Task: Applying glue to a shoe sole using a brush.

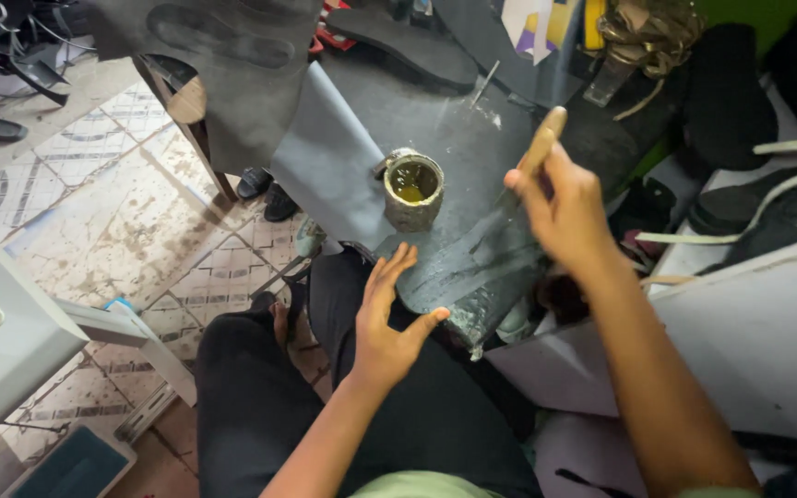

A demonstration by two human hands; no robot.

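My right hand [560, 207] grips a brush with a pale wooden handle [543, 143], its tip down on a dark, shiny strip of material [472, 263] lying on a grey, glue-crusted work board [458, 138]. My left hand [389, 318] rests open, fingers spread, at the near edge of that strip, over my black-trousered lap. A small crusted tin of yellowish glue [413, 190] stands on the board just beyond my left hand.
A grey sheet [329, 161] hangs off the board's left side. Dark shoe soles [408, 41] and cut pieces crowd the far end. A white box edge [749, 314] lies to the right, a white appliance [2, 341] to the left, tiled floor [113, 212] below.
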